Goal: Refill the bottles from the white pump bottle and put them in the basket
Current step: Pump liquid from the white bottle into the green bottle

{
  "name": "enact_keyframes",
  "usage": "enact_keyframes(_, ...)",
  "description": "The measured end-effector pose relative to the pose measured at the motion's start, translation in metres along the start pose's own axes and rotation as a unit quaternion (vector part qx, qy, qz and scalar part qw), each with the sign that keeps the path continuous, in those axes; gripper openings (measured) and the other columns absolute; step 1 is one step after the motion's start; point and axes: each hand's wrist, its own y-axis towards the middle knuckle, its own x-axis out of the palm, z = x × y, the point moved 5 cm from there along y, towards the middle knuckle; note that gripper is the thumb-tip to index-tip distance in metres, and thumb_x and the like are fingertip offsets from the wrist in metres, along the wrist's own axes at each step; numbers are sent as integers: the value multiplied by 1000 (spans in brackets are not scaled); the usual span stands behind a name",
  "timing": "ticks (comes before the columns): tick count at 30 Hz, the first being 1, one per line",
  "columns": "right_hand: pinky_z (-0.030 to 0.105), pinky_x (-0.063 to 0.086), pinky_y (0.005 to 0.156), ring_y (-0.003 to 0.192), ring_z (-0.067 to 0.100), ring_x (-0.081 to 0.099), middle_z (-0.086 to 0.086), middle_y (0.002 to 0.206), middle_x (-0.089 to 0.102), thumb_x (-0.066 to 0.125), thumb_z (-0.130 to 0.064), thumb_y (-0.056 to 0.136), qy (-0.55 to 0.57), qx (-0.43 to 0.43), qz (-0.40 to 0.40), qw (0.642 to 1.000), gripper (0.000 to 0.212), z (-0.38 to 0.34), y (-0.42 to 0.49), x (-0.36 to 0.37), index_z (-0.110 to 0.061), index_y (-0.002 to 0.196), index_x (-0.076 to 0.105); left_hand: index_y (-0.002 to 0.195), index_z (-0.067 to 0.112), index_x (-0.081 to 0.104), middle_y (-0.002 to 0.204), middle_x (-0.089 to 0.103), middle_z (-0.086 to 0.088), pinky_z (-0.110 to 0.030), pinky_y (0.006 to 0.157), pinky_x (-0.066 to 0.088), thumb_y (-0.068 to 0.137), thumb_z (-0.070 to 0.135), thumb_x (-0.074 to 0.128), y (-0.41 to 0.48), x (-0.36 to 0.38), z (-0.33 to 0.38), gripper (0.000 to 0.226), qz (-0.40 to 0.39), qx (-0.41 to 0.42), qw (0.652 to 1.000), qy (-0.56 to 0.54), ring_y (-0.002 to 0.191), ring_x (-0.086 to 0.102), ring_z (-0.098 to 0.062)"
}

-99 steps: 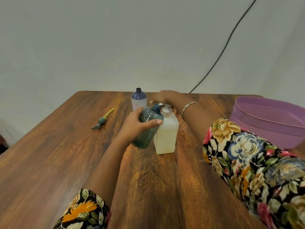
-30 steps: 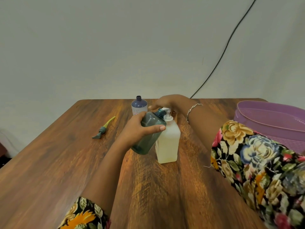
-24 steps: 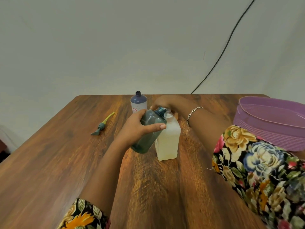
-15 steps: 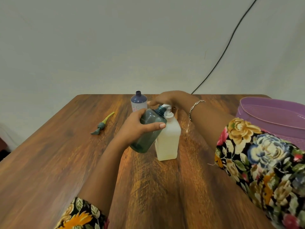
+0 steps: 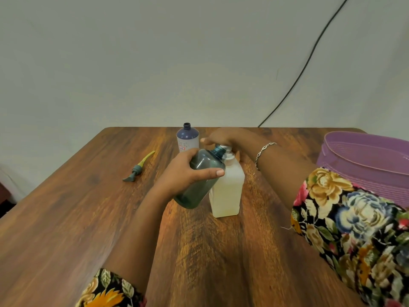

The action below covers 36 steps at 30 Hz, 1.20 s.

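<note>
Leaning in left grip (image 5: 183,173), teal bottle (image 5: 199,192) against pump bottle (image 5: 228,196).

No text is legible, even on the purple bottle (image 5: 187,139)

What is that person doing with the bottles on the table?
A person is refilling a bottle. The left hand holds the teal bottle tilted, its open neck up against the spout of the white pump bottle, while the right hand lies on top of the pump, seemingly pressing it. A purple bottle stands uncapped behind them, and a loose pump top lies on the table to the left. The purple basket waits at the right; no bottle shows in it.
</note>
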Motion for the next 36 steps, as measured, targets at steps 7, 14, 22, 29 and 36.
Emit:
enact_keyframes(7, 36, 46, 81, 99, 28, 55, 15, 120, 54, 37, -48, 97, 98, 8, -35, 995, 59, -4, -10, -5, -2, 133, 41, 112, 23, 53, 104, 61, 6, -26, 79, 51, 49, 62, 67, 0, -7, 7, 75, 11, -5, 1000, 2, 92, 59, -12)
enact_keyframes(14, 29, 43, 66, 74, 18, 51, 13, 105, 55, 34, -36, 100, 19, 0, 23, 1000, 39, 2, 4, 1, -5, 117, 51, 113, 19, 53, 106, 61, 2, -33, 83, 54, 45, 67, 65, 1, -1, 4, 84, -11, -11, 1000, 3, 96, 60, -17)
enact_keyframes(22, 33, 44, 71, 84, 24, 54, 14, 109, 55, 39, -45, 98, 104, 17, -6, 994, 55, -3, -11, -5, -1, 131, 43, 99, 29, 52, 97, 61, 8, -26, 78, 53, 46, 64, 67, 1, -4, 6, 65, -7, -9, 1000, -23, 90, 60, -13)
enact_keyframes(29, 31, 43, 64, 75, 21, 53, 13, 98, 56, 38, -42, 99, 90, 12, -6, 996, 51, -6, -13, -4, 0, 126, 45, 96, 33, 51, 95, 60, 12, -21, 73, 51, 56, 58, 78, -1, -4, 7, 54, -4, 4, 999, -35, 87, 59, -7)
enact_keyframes(36, 31, 45, 68, 70, 22, 52, 15, 89, 52, 39, -19, 99, 11, 14, 42, 999, 28, -2, -5, 1, -1, 114, 53, 115, 20, 53, 104, 61, 5, -30, 80, 53, 43, 70, 62, 2, -1, -2, 88, -16, -6, 1000, -16, 95, 60, -14)
